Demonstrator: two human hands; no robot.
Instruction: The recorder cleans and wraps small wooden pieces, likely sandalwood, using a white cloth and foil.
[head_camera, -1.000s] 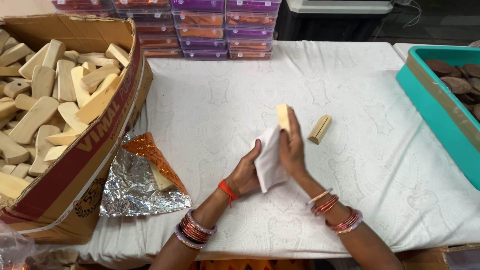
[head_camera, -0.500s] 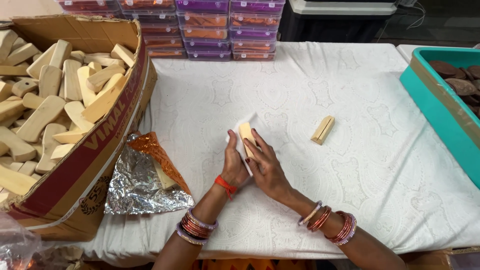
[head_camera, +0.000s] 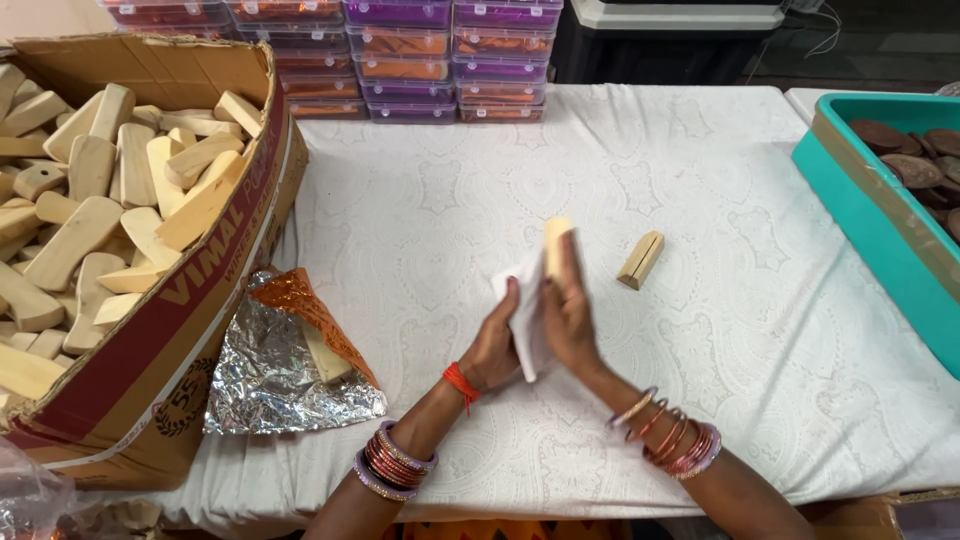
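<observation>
Cloth (head_camera: 420, 200) of white, embossed fabric covers the table, with paisley motifs pressed into its surface. Cardboard box (head_camera: 215, 290), large, brown and open at the top, stands at the left and holds pale wooden blocks (head_camera: 100, 200), smooth, oblong and rounded at the ends. Teal plastic bin (head_camera: 870, 215) sits at the right edge and contains dark brown discs (head_camera: 915, 160). Stacked translucent containers (head_camera: 400, 55), purple and orange, line the far edge. Crumpled foil sheet (head_camera: 270, 365), silver inside and orange outside, lies near the box with a pale block on it. Small tan block (head_camera: 641, 260) lies on the cloth, just right of the hands.

Left hand (head_camera: 493, 345) and right hand (head_camera: 568, 315) meet at the table centre, palms facing. Both close around a white paper piece (head_camera: 520, 300) and a pale wooden block (head_camera: 556, 240), whose rounded end projects above the right fingers.
</observation>
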